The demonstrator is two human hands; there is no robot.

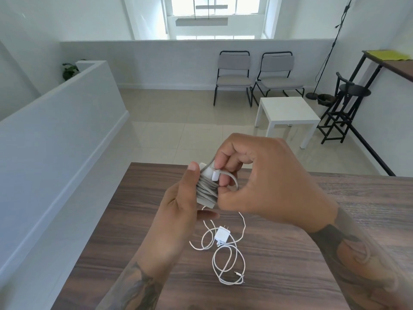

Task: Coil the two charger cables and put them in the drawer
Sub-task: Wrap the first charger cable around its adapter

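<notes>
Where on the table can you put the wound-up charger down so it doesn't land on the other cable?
The table is bare on its left side, left of the left hand, and along the far right behind the right hand. The middle is crowded: the loose cable and its plug sprawl under the wound charger.

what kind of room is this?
Probably an office lounge or waiting area, not a home: two grey padded chairs with black metal frames by the far wall, a small white square side table, and a dark wood-grain desk under the hands.
</notes>
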